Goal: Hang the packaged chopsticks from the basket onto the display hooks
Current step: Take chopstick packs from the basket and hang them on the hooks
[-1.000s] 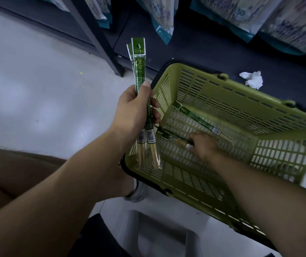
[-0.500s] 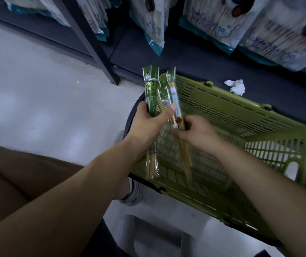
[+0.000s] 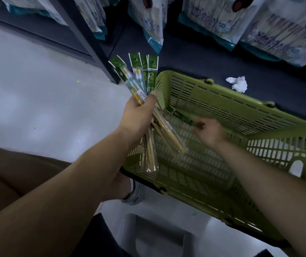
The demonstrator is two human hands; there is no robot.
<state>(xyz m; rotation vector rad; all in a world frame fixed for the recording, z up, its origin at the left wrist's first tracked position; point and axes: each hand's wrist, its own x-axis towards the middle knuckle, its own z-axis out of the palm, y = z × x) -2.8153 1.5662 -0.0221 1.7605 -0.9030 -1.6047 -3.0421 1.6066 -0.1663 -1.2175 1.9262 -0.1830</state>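
Observation:
My left hand (image 3: 139, 117) grips a fanned bundle of several packaged chopsticks (image 3: 142, 80), green header cards pointing up, wooden tips hanging below my fist over the near left corner of the green basket (image 3: 241, 115). One more green chopstick packet (image 3: 182, 116) lies inside the basket against its far wall. My right hand (image 3: 210, 131) is down in the basket with its fingertips at that packet's near end; motion blur hides whether they pinch it.
The basket sits on the floor at the foot of a dark shelf. Large bags of chopsticks (image 3: 220, 17) hang above it. A crumpled white tissue (image 3: 238, 84) lies beyond the basket. A shelf post (image 3: 91, 45) stands at left, and a grey stool (image 3: 159, 236) is below me.
My right hand passed its packets to the left hand's bundle and reached back into the basket. The bundle in my left hand grew and fanned out.

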